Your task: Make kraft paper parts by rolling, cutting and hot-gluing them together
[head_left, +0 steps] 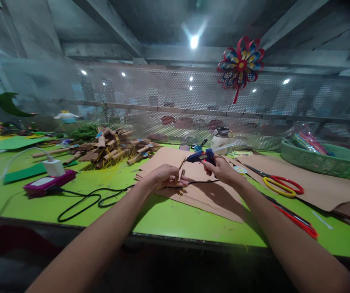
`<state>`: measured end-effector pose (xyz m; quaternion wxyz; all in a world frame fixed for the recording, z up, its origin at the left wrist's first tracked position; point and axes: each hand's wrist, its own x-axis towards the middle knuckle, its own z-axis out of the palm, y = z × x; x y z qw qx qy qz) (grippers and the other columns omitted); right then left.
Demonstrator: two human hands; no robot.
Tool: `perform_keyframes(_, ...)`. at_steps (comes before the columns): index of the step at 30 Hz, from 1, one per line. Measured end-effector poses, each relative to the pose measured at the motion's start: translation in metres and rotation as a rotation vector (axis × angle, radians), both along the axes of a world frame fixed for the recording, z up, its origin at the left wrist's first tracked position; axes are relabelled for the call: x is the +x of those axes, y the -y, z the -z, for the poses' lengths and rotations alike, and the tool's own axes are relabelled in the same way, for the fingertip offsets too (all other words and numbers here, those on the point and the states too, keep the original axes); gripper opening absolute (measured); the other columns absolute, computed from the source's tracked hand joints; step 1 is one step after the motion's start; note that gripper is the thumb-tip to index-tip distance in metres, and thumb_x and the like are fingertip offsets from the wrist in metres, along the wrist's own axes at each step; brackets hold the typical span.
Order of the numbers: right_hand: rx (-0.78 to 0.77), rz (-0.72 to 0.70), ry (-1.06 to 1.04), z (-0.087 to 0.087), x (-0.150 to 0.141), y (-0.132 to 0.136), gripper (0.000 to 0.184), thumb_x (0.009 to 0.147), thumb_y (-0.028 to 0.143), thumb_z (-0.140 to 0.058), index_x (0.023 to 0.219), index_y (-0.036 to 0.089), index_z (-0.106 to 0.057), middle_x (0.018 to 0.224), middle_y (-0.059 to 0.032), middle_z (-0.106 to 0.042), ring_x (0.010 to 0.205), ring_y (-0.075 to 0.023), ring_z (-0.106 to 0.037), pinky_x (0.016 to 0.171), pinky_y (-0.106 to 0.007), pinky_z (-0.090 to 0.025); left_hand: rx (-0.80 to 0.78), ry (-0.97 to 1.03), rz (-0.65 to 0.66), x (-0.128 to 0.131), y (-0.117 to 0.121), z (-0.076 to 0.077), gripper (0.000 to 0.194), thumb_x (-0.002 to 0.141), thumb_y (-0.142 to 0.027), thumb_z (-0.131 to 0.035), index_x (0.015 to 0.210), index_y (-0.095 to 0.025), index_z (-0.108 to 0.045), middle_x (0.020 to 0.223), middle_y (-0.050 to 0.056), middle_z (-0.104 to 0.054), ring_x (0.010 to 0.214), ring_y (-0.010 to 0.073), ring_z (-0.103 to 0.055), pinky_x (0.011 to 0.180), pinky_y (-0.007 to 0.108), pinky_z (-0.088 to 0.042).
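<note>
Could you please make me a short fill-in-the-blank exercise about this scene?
The right hand holds a blue ____.
The left hand pinches a thin piece coloured ____.
The scissors have red and ____ handles.
The green basket stands on the picture's ____ side.

Missing words: glue gun; brown; yellow; right.

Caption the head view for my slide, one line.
The right hand points a blue glue gun at a thin brown piece in the left hand, above brown paper sheets.
</note>
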<state>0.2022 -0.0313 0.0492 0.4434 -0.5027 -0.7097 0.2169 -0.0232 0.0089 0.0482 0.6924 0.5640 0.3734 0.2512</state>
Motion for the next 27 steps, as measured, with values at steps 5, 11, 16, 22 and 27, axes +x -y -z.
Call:
perform_keyframes(5,-0.019,-0.015,0.001,-0.0014,-0.0014,0.0017,0.022,0.081,0.038,-0.054,0.08,0.018,-0.044,0.062,0.0015,-0.052,0.05,-0.0109,-0.051,0.049,-0.025,-0.043,-0.014,0.0,-0.006,0.0004,-0.0011,0.0007,0.007,0.064,-0.005,-0.052,0.061,-0.01,-0.056,0.087,0.017,-0.071,0.076,0.0213,-0.069,0.072,0.027,-0.056)
perform_keyframes(11,-0.054,-0.057,0.014,-0.0027,-0.0012,0.0038,0.023,0.082,0.039,-0.053,0.081,0.017,-0.045,0.062,0.001,-0.053,0.051,-0.0109,-0.05,0.049,-0.025,-0.043,-0.026,0.003,-0.002,-0.0011,-0.0037,0.002,0.006,0.068,-0.007,-0.053,0.069,-0.01,-0.058,0.086,0.014,-0.071,0.073,0.0197,-0.069,0.073,0.028,-0.056)
perform_keyframes(16,-0.073,-0.086,0.028,-0.0046,-0.0006,0.0061,0.025,0.083,0.041,-0.052,0.082,0.017,-0.047,0.061,0.0011,-0.051,0.052,-0.0117,-0.05,0.05,-0.026,-0.043,-0.024,-0.002,0.011,-0.0026,-0.0062,0.003,0.016,0.067,-0.005,-0.049,0.078,-0.008,-0.059,0.088,0.016,-0.07,0.072,0.0177,-0.068,0.072,0.027,-0.056)
perform_keyframes(22,-0.103,-0.118,0.056,-0.0059,0.001,0.0059,0.027,0.083,0.043,-0.052,0.079,0.017,-0.048,0.061,0.0004,-0.052,0.052,-0.0118,-0.05,0.05,-0.026,-0.042,-0.012,0.0,-0.004,-0.0028,-0.0036,0.0013,0.014,0.067,-0.006,-0.05,0.078,-0.008,-0.059,0.087,0.016,-0.07,0.068,0.0165,-0.067,0.072,0.028,-0.056)
perform_keyframes(27,-0.139,-0.148,0.045,-0.0082,-0.0002,0.0082,0.03,0.082,0.045,-0.053,0.075,0.017,-0.048,0.06,0.0002,-0.052,0.051,-0.0114,-0.051,0.05,-0.026,-0.043,-0.023,-0.004,-0.005,-0.0025,-0.005,0.0012,0.014,0.066,-0.004,-0.05,0.076,-0.007,-0.059,0.085,0.015,-0.07,0.071,0.0182,-0.068,0.072,0.028,-0.056)
